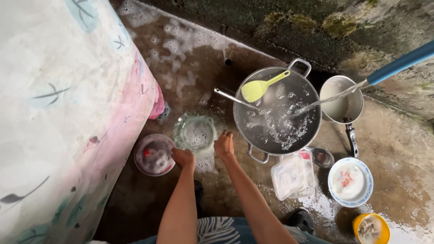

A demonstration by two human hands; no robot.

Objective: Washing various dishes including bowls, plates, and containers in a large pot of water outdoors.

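Fingers of both hands close on one clear glass bowl (197,133) full of suds: the left hand (183,157) grips its near-left rim, the right hand (224,145) its near-right rim. The bowl sits low over the wet concrete floor (398,149), left of centre; whether it touches the floor I cannot tell.

Nearest, at the bottom right, stands one yellow cup (370,228) with foam inside. Just beyond it sits one white bowl with a blue rim (350,181). To its left lies one clear plastic container (293,175), and a small glass (322,157) stands just behind that container. On the left, just beside the left hand, rests one round dish holding soapy things (153,154); what is in it is too blurred to tell. A patterned pale cloth (63,108) fills the whole left side.

Farther on, to the right of the glass bowl, stands one large steel pot with two handles (276,110), holding water. One yellow-green spatula (260,86) lies across its far rim, and one metal utensil handle (230,97) leans over its left edge. Right of the pot stands one small steel saucepan (342,100), its dark handle pointing near. One blue hose (400,63) comes in from the far right and pours a stream into the pot. Soap foam spreads over the far floor along a mossy wall (316,22).
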